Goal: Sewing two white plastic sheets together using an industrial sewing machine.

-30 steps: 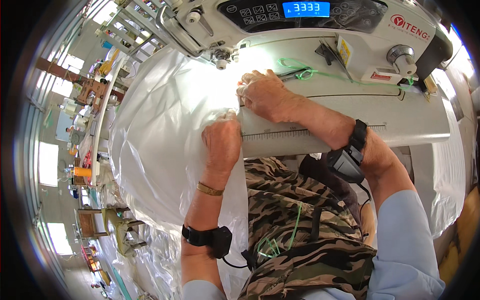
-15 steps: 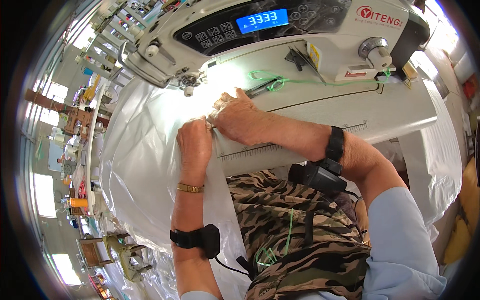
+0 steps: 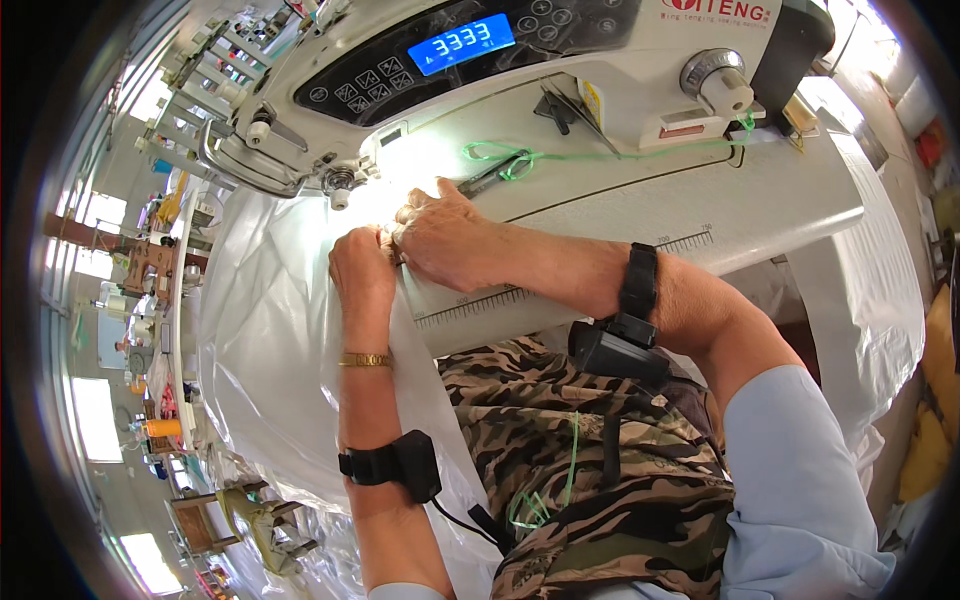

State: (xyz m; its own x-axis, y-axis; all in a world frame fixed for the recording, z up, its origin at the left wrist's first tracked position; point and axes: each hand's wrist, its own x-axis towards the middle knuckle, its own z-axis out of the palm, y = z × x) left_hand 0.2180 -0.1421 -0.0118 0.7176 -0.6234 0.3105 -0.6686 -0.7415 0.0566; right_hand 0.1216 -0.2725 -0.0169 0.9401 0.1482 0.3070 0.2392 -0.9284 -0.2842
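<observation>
My left hand [image 3: 362,268] is closed on the edge of a thin, shiny, white translucent sheet [image 3: 268,330], just in front of the sewing machine [image 3: 590,40]. Right beside it, my right hand [image 3: 445,238] has its fingers bent and pinched at the same edge, the two hands touching or nearly so. Glare from the machine's lamp washes out the fingertips and the needle area, so the exact grip is partly hidden. The sheet spreads leftward and hangs down past my left forearm. Dark thread snips [image 3: 494,174] lie beyond my right hand, with green thread [image 3: 590,152] around them.
Tweezers [image 3: 590,118] and a small black piece [image 3: 553,112] rest against the machine's base. A printed ruler [image 3: 470,306] runs along the table's near edge. Another white sheet [image 3: 865,300] hangs at the right. Camouflage cloth [image 3: 590,470] covers my lap, with green thread on it.
The view has turned slightly, so the machine and both hands appear farther left. Both hands stay together at the sheet's edge, with little clear movement against the table.
</observation>
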